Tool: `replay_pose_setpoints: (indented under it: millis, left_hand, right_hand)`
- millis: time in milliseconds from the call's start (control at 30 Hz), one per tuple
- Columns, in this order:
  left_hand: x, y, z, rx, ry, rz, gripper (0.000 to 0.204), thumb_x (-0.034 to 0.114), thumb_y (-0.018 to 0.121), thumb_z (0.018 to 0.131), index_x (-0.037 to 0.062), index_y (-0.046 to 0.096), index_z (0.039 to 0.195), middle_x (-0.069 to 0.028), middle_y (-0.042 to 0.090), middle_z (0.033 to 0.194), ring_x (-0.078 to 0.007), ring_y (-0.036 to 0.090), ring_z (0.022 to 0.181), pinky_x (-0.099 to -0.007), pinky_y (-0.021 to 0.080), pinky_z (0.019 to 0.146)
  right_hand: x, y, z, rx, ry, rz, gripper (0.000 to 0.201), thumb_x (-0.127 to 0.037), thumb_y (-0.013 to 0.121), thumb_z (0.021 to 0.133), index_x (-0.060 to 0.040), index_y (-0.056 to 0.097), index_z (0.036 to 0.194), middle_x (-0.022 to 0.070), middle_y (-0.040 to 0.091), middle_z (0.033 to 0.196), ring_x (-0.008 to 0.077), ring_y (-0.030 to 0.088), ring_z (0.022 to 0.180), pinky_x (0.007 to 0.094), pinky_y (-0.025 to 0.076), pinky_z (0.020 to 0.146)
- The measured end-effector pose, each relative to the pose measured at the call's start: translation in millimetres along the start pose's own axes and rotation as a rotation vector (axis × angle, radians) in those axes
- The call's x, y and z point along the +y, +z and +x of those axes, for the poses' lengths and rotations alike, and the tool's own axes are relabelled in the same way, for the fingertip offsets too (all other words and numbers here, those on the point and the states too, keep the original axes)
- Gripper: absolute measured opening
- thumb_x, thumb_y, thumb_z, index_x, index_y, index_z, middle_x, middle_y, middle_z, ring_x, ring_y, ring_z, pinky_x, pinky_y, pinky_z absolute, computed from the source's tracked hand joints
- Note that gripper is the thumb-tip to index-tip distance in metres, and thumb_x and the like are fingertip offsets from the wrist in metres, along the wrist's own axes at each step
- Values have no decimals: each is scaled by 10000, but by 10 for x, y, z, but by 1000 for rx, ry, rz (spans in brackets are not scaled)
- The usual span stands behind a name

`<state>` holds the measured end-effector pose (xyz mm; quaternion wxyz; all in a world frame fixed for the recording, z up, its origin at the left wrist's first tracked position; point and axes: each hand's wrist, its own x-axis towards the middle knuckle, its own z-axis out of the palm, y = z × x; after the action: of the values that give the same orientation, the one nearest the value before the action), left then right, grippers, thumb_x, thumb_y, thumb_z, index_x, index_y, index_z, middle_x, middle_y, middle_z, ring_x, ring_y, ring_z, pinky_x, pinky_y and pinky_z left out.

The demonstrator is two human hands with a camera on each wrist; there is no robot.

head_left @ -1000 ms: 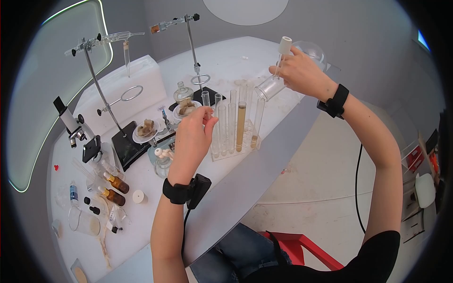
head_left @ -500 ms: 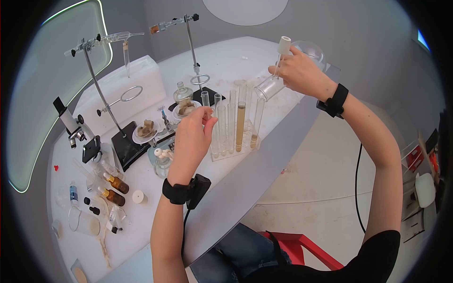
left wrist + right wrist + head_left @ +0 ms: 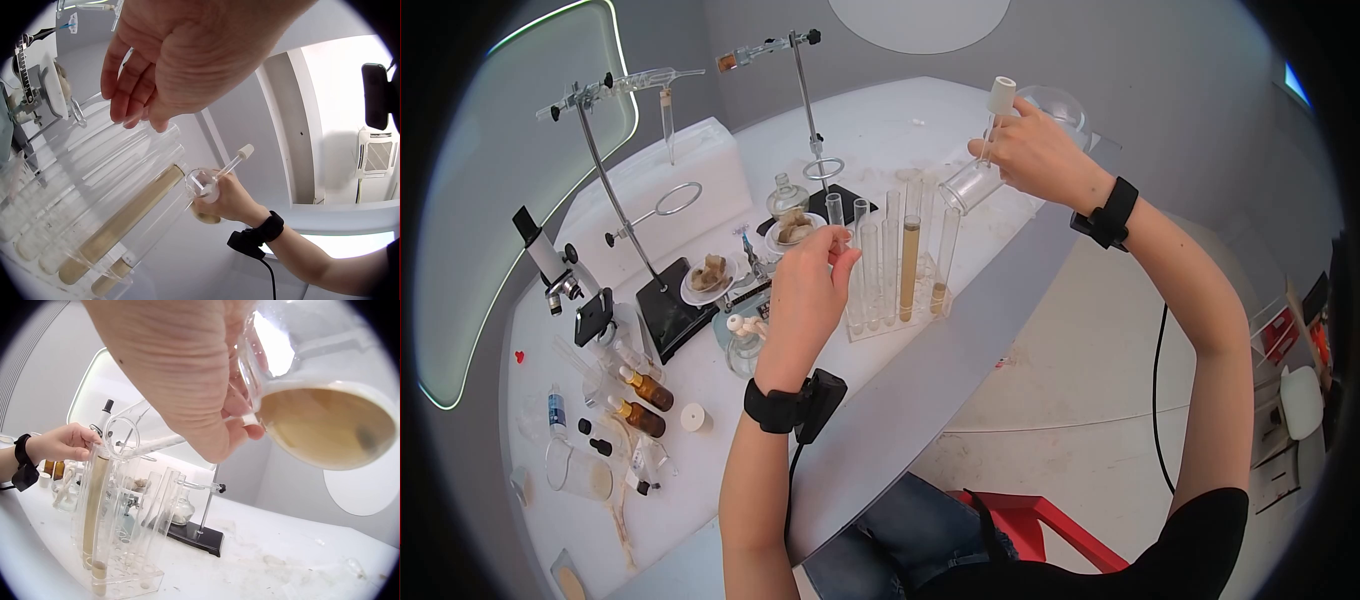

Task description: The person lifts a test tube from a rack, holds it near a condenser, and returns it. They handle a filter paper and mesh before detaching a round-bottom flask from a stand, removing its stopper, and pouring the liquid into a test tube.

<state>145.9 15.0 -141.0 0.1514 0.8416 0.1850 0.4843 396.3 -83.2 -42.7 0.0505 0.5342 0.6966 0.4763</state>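
The right hand grips a glass flask by its neck; its open mouth points down-left beside the tube tops. Brown liquid lies in the flask's round bulb, and a side tube with a white end sticks up. Several tall test tubes stand in a clear rack. One tube is nearly full of brown liquid; another has a little at its bottom. The left hand has bent fingertips and thumb around an empty-looking tube's top, pinching it lightly, partly hidden by the fingers.
Two metal stands with clamped glassware rise behind the rack. Dishes of brownish lumps, a microscope, brown dropper bottles and a beaker occupy the table's left side. The table's edge runs diagonally below the rack.
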Motion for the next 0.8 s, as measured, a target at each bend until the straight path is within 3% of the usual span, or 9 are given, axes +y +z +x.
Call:
replay_pose_setpoints:
  millis: [200, 267, 300, 367, 600, 667, 733, 800]
  left_hand:
    - [-11, 1, 0, 0, 3, 2, 152, 67, 610, 763, -7, 556, 885, -127, 577, 688, -262, 580, 635, -342, 445, 562]
    - [-13, 2, 1, 1, 1, 1, 151, 67, 610, 763, -6, 555, 884, -126, 576, 686, -262, 580, 634, -341, 444, 560]
    - [-13, 3, 1, 4, 5, -1, 149, 67, 609, 763, -5, 555, 882, -125, 576, 686, -261, 580, 633, -341, 444, 559]
    - [-12, 5, 0, 6, 10, -3, 148, 67, 609, 763, -4, 555, 880, -124, 576, 686, -260, 580, 633, -341, 444, 558]
    - [-7, 1, -5, -5, 0, 11, 148, 68, 607, 766, -5, 552, 882, -120, 575, 694, -256, 579, 644, -341, 447, 566]
    - [3, -9, -3, -6, 0, 7, 148, 67, 607, 766, -5, 551, 882, -120, 575, 696, -256, 579, 646, -341, 449, 568]
    - [32, -34, 4, -57, -42, 26, 173, 64, 593, 789, -38, 552, 922, -157, 609, 750, -249, 615, 687, -295, 480, 652]
    - [39, -37, 4, -53, -39, 28, 174, 64, 593, 789, -38, 551, 924, -157, 609, 751, -248, 615, 686, -295, 481, 652]
  right_hand:
    - [-17, -43, 17, -12, 4, -13, 231, -9, 653, 647, -113, 606, 848, 44, 588, 636, 173, 566, 751, 313, 366, 885]
    - [-42, -121, 44, -174, 64, -4, 281, -22, 609, 726, -131, 644, 982, 48, 645, 776, 156, 583, 822, 348, 335, 968]
    - [-28, -89, 35, -174, 64, -4, 281, -22, 609, 726, -131, 644, 982, 48, 645, 776, 156, 583, 822, 348, 335, 968]
    - [3, 1, 6, -11, 4, -6, 226, 0, 642, 651, -110, 609, 846, 47, 588, 628, 172, 568, 746, 314, 366, 891]
    - [-9, -34, 14, 0, -4, 4, 238, 12, 627, 655, -109, 617, 859, 49, 585, 622, 172, 569, 732, 312, 370, 883]
    - [-40, -105, 36, -163, 56, -5, 280, -20, 614, 721, -129, 641, 978, 47, 645, 776, 153, 583, 827, 349, 333, 970]
    - [-41, -105, 37, -164, 58, -8, 279, -20, 613, 723, -130, 641, 978, 48, 645, 776, 152, 583, 826, 349, 332, 970]
    - [-42, -106, 37, -166, 61, -11, 278, -20, 611, 725, -131, 641, 978, 48, 644, 776, 152, 583, 825, 349, 331, 971]
